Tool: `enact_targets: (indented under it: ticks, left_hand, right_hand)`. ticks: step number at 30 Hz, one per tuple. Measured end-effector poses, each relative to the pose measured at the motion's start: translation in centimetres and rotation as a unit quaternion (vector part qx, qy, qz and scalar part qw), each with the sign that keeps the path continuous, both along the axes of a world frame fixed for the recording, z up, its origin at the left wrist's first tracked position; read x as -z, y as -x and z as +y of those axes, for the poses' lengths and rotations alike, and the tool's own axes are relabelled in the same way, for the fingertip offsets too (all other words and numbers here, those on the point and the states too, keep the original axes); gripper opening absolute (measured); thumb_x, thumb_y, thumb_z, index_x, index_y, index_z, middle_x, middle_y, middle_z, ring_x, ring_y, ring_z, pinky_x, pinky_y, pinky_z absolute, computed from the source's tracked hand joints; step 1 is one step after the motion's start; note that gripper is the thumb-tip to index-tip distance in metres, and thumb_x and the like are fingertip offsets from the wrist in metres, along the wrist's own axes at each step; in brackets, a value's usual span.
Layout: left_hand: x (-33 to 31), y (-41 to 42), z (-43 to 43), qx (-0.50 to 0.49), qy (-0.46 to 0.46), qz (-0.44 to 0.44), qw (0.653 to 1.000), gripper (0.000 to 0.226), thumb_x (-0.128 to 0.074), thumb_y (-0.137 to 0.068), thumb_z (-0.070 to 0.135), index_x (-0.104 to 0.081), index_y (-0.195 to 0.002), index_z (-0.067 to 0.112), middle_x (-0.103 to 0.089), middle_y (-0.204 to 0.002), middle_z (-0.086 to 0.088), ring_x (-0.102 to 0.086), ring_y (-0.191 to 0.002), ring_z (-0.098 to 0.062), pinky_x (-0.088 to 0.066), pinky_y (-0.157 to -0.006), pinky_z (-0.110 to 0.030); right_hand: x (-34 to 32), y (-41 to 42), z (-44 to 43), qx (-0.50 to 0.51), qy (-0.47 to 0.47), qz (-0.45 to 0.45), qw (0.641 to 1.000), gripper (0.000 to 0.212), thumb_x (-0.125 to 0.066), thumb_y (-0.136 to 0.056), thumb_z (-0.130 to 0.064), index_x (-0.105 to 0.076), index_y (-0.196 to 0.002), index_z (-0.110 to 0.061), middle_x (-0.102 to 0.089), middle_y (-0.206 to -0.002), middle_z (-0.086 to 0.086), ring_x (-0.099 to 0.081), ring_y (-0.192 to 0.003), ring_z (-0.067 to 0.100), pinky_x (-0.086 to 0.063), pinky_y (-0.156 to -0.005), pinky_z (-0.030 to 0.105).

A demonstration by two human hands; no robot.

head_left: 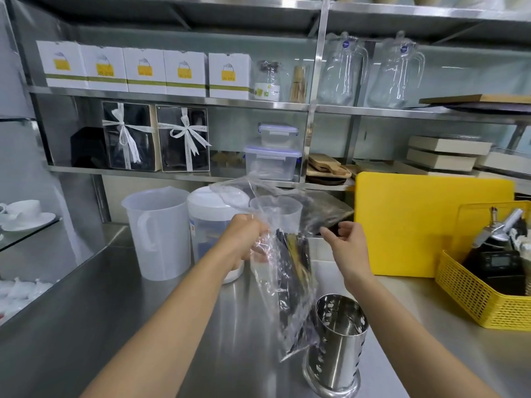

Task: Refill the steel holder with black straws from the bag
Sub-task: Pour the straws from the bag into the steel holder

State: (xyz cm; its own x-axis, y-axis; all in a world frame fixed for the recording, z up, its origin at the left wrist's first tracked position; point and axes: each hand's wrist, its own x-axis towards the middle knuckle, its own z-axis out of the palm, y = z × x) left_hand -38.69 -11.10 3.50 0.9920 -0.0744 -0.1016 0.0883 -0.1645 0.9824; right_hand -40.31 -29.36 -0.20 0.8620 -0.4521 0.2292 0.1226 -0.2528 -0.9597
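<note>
A clear plastic bag (290, 305) of black straws (293, 265) hangs in the air above the steel counter. My left hand (244, 239) grips the bag's upper left edge. My right hand (344, 242) pinches the bag's upper right edge, pulling its mouth apart. The steel holder (336, 346), a perforated cylinder on a round base, stands upright on the counter just below and right of the bag's lower end. Its inside looks empty from this angle.
Behind the bag stand a translucent jug (158, 234), a white-lidded container (212, 219) and a clear cup (275, 208). A yellow cutting board (416, 225) leans at the right beside a yellow basket (482, 294) of tools. Shelves with boxes and glass jugs run above.
</note>
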Motion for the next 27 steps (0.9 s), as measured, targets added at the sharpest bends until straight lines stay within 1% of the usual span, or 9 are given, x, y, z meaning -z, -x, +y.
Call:
enact_targets:
  ticks: [3,8,10,13,16,20,22,25,27]
  left_hand:
    - [-0.8,0.5,-0.2,-0.038,0.061,0.012,0.997,0.014,-0.048,-0.087,0.003,-0.055,-0.098,-0.002,-0.058,-0.078,-0.017,-0.059,-0.047,-0.025,-0.040,-0.030,-0.017]
    - [-0.6,-0.2,-1.0,-0.113,0.160,0.012,0.981,0.029,-0.046,-0.079,0.001,-0.062,-0.102,-0.007,-0.066,-0.086,-0.022,-0.063,-0.059,-0.030,-0.044,-0.034,-0.020]
    - [-0.4,-0.3,-1.4,-0.123,0.178,0.008,0.976,0.026,-0.047,-0.081,0.002,-0.061,-0.101,-0.006,-0.063,-0.084,-0.021,-0.062,-0.059,-0.028,-0.047,-0.036,-0.022]
    - [-0.4,-0.2,-1.6,-0.099,0.207,0.019,0.973,0.019,-0.053,-0.086,0.011,-0.059,-0.100,0.000,-0.061,-0.086,-0.017,-0.063,-0.065,-0.028,-0.056,-0.049,-0.031]
    - [-0.6,0.1,-1.2,-0.011,0.213,-0.001,0.977,0.028,-0.063,-0.084,0.032,-0.056,-0.104,0.013,-0.058,-0.089,-0.007,-0.062,-0.083,-0.023,-0.055,-0.080,-0.035]
    - [-0.9,0.5,-0.2,0.010,0.123,-0.127,0.984,0.066,-0.068,-0.077,0.036,-0.034,-0.131,0.022,-0.049,-0.123,0.000,-0.052,-0.103,-0.010,-0.038,-0.082,-0.024]
    - [-0.6,-0.2,0.5,-0.010,0.037,-0.228,0.973,0.087,-0.076,-0.070,0.034,-0.020,-0.137,0.028,-0.033,-0.136,0.001,-0.037,-0.122,-0.012,-0.030,-0.096,-0.027]
    - [-0.9,-0.9,1.1,-0.022,-0.130,-0.345,0.929,0.110,-0.082,-0.062,0.037,-0.007,-0.142,0.032,-0.012,-0.150,-0.001,-0.016,-0.138,-0.017,-0.017,-0.111,-0.034]
    - [-1.7,-1.3,1.2,-0.030,-0.302,-0.408,0.861,0.118,-0.081,-0.059,0.043,-0.001,-0.144,0.030,0.001,-0.155,-0.004,-0.003,-0.142,-0.018,-0.006,-0.114,-0.039]
  right_hand:
    - [-1.3,1.3,0.8,-0.126,0.026,-0.038,0.991,0.045,-0.065,-0.077,-0.043,-0.054,-0.109,-0.014,-0.060,-0.109,0.006,-0.056,-0.095,0.016,-0.041,-0.072,0.022]
    - [-2.8,2.7,2.5,-0.320,0.177,0.084,0.927,0.083,-0.073,-0.065,-0.053,-0.038,-0.134,-0.022,-0.056,-0.119,-0.005,-0.053,-0.107,0.008,-0.042,-0.078,0.014]
    - [-2.2,2.5,3.3,-0.282,0.298,0.105,0.906,0.094,-0.077,-0.063,-0.050,-0.029,-0.139,-0.024,-0.052,-0.127,-0.004,-0.048,-0.116,0.013,-0.040,-0.095,0.029]
    - [-0.6,1.5,3.8,-0.159,0.394,0.059,0.903,0.050,-0.069,-0.076,-0.034,-0.049,-0.120,-0.019,-0.063,-0.115,0.003,-0.057,-0.105,0.024,-0.047,-0.091,0.046]
    - [-0.3,0.9,3.1,-0.090,0.335,-0.002,0.938,0.011,-0.058,-0.086,-0.017,-0.061,-0.094,-0.009,-0.066,-0.085,0.006,-0.060,-0.078,0.020,-0.051,-0.068,0.035]
    - [-1.5,0.9,1.3,-0.110,0.246,-0.035,0.962,0.007,-0.059,-0.086,-0.006,-0.064,-0.083,-0.009,-0.067,-0.083,0.009,-0.062,-0.079,0.019,-0.046,-0.070,0.026]
    - [-1.9,0.7,0.5,-0.147,0.217,-0.037,0.964,0.006,-0.061,-0.084,-0.005,-0.066,-0.085,-0.009,-0.069,-0.085,0.009,-0.064,-0.079,0.017,-0.048,-0.073,0.026]
    - [-2.4,0.3,-0.7,-0.182,0.193,-0.044,0.963,0.007,-0.067,-0.080,-0.006,-0.068,-0.083,-0.012,-0.070,-0.083,0.007,-0.066,-0.078,0.016,-0.049,-0.075,0.026]
    - [-2.9,0.1,-1.2,-0.199,0.175,-0.055,0.963,0.010,-0.068,-0.078,-0.005,-0.069,-0.079,-0.014,-0.070,-0.081,0.008,-0.066,-0.078,0.018,-0.050,-0.076,0.027]
